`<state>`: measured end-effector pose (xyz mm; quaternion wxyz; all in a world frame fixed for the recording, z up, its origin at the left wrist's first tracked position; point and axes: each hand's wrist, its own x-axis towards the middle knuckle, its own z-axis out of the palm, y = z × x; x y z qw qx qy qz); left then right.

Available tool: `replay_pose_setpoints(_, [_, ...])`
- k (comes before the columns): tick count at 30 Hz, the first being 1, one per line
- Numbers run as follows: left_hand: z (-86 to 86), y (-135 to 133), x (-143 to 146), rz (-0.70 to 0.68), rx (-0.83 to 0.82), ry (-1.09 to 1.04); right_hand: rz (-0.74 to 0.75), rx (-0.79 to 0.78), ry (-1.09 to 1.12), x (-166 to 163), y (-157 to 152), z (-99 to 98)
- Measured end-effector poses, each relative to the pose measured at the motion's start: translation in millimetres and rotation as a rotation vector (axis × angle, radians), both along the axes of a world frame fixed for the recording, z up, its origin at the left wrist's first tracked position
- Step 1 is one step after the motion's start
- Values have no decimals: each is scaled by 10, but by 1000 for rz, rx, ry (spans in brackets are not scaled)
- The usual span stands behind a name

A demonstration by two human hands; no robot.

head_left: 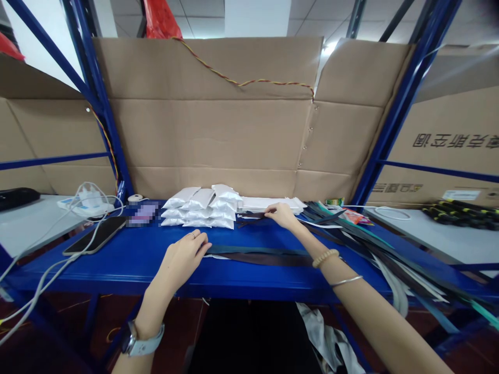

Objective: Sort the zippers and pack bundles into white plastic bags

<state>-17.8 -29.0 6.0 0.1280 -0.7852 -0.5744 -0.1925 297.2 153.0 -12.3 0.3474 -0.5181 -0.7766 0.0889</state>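
My left hand rests on the blue shelf, its fingers curled and pinched on the left end of a long dark strap that lies across the shelf. My right hand reaches further back, fingers closed on the end of another dark strap, beside a flat stack of white bags. A pile of filled white packets sits just left of that hand. A bead bracelet and a thin bangle are on my right wrist, a watch on my left.
A heap of dark and teal straps spreads over the right side of the shelf. A phone with a white cable lies at the left, near a power strip. Cardboard backs the shelf; blue uprights stand either side.
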Motion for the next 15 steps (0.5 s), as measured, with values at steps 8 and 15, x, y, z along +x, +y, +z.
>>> replay_pose_setpoints(8, [-6, -14, 78, -42, -23, -17, 64, -56, 445, 9, -14, 275])
replay_pose_setpoints(15, [39, -55, 148, -77, -62, -173, 178, -23, 728, -67, -250, 825])
